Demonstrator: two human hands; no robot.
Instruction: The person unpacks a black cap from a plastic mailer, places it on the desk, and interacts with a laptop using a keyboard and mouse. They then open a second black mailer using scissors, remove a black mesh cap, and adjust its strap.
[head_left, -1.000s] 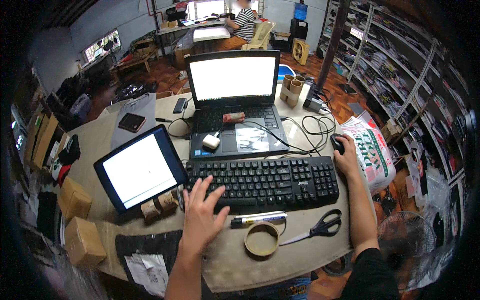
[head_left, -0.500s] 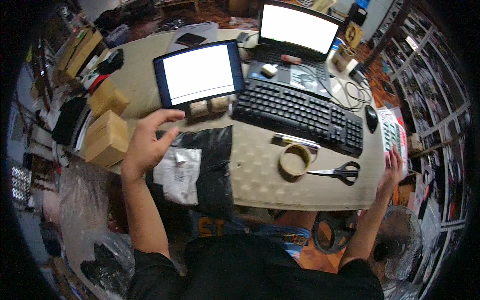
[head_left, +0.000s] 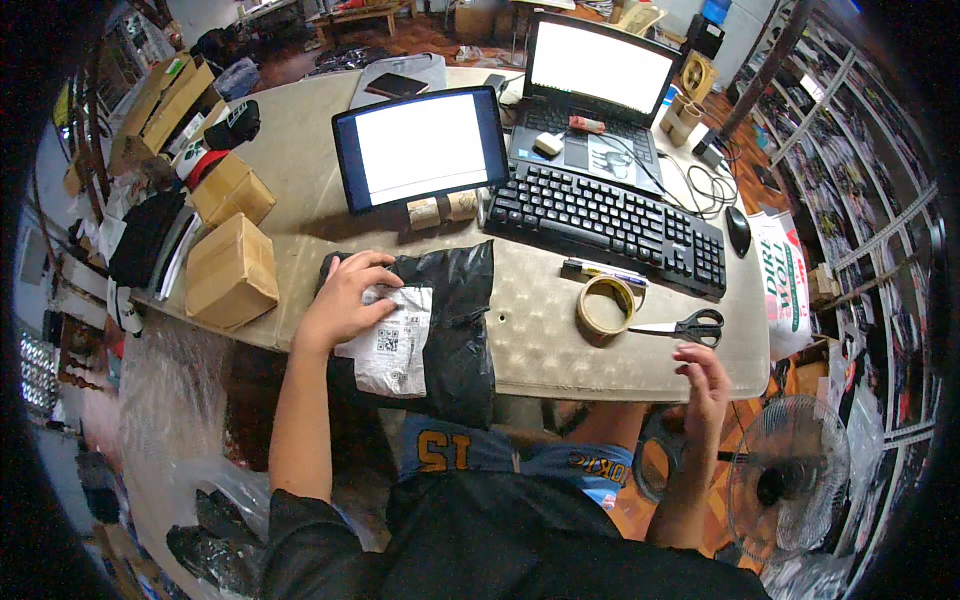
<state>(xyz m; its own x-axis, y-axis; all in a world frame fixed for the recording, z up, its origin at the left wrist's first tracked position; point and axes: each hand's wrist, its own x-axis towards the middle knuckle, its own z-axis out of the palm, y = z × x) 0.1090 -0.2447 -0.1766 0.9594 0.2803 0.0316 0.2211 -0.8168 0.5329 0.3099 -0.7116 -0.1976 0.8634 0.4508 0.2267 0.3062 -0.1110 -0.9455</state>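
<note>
My left hand (head_left: 350, 305) rests on a black plastic parcel (head_left: 462, 330) with a white label (head_left: 390, 365) at the desk's front edge, fingers apart across its upper left part. My right hand (head_left: 705, 385), slightly bent and empty, is over the right front edge, just below black-handled scissors (head_left: 698, 328). Left of the scissors are a tape roll (head_left: 585, 318) and markers (head_left: 600, 268). Behind them are a black keyboard (head_left: 605, 222) and a mouse (head_left: 738, 232). A lit tablet (head_left: 420, 145) leans on cardboard tubes (head_left: 440, 210) behind the parcel.
The desk (head_left: 540, 365) also holds a laptop (head_left: 590, 150), cables, a phone (head_left: 395, 86) and, at left, cardboard boxes (head_left: 230, 270) and caps (head_left: 230, 125). At right stand a white sack (head_left: 780, 285), a fan (head_left: 785, 480) and loaded shelves (head_left: 850, 200).
The view has tilted down. My left hand has left the keyboard and lies on the parcel. My right hand has let go of the mouse and moved down toward the desk's front edge.
</note>
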